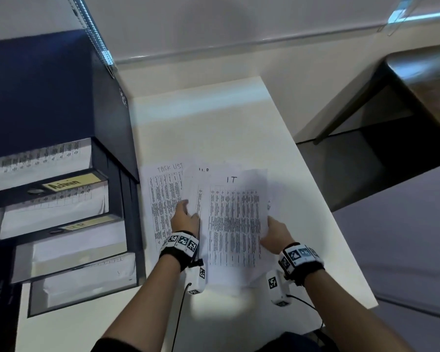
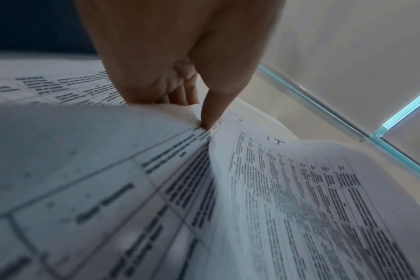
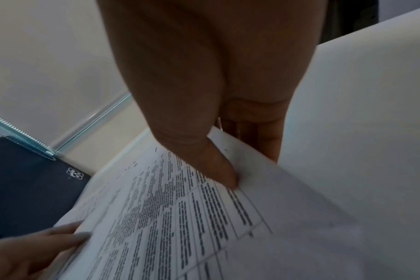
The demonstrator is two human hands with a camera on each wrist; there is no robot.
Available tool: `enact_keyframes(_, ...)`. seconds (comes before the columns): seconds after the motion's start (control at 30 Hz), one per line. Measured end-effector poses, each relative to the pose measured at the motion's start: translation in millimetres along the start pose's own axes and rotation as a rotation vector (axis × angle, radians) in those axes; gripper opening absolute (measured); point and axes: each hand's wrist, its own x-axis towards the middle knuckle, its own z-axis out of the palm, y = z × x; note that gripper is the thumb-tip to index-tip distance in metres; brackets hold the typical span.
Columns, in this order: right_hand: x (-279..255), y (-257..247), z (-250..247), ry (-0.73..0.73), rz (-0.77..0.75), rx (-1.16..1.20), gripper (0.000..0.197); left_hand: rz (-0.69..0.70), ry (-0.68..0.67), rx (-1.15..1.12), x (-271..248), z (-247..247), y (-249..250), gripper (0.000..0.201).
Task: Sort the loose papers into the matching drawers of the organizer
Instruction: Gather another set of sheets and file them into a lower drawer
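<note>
Three printed sheets lie fanned on the white table [image 1: 214, 128]: one headed TASK LIST [image 1: 163, 196], a half-covered one [image 1: 197, 184], and on top one headed IT [image 1: 234, 219]. My right hand [image 1: 271, 223] pinches the IT sheet's right edge, with the thumb [image 3: 218, 166] on top and the fingers underneath. My left hand [image 1: 188, 213] pinches the half-covered sheet at its left edge, its thumb [image 2: 211, 111] pressing down beside the IT sheet [image 2: 312, 189]. The dark blue organizer [image 1: 48, 85] stands to the left with several drawers pulled out. One is labelled Admin [image 1: 69, 185].
The organizer's open drawers hold paper and jut toward me at the left. The table's right edge [image 1: 323, 189] drops to the floor. A dark wooden table [image 1: 422, 80] stands at the far right. Behind the table is a wall.
</note>
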Motion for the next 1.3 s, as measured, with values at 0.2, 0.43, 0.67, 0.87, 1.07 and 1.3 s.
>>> enact_keyframes(0.2, 2, -26, -23, 0.083, -0.282, 0.300, 0.031, 0.096, -0.021, -0.056, -14, -11, 16, 0.093)
enact_keyframes(0.43, -13, -81, -56, -0.240, -0.423, 0.654, 0.023, 0.138, 0.053, -0.422, -39, -89, 46, 0.081)
enact_keyframes(0.67, -69, -159, -45, -0.120, -0.415, 0.589, 0.063, 0.362, 0.067, -0.393, -85, -203, 32, 0.070)
enact_keyframes(0.87, -123, -223, 22, -0.269, -0.600, 0.566, 0.088, 0.128, 0.007, -0.243, -122, -296, -39, 0.089)
enact_keyframes(1.07, -149, -248, 111, -0.566, -0.719, 0.241, 0.046, 0.085, -0.063, -0.099, -171, -370, -137, 0.081)
enact_keyframes(1.3, -156, -236, 164, -0.890, -0.284, 0.322, 0.041, -0.042, -0.253, 0.002, -179, -374, -217, 0.038)
